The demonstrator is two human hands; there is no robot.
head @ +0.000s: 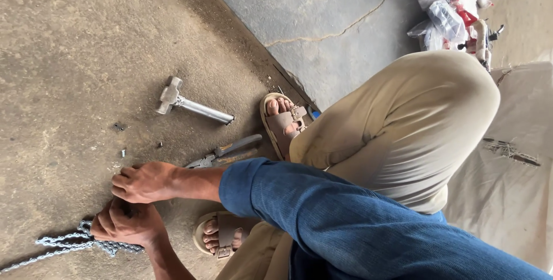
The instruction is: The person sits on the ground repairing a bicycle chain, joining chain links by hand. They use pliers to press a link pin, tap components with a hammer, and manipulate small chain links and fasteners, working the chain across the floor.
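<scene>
A shiny steel chain lies doubled on the concrete floor at the lower left. My left hand is closed around its near end. Just above it, touching it, my right hand has its fingers curled down over the same spot. What is under those fingers is hidden. My right arm wears a blue sleeve. I crouch with a sandalled foot beside my hands.
A small metal hammer lies on the floor above my hands. Pliers lie near my other sandalled foot. Small metal bits are scattered nearby. Plastic bags and tools are piled top right. A pale sheet covers the right.
</scene>
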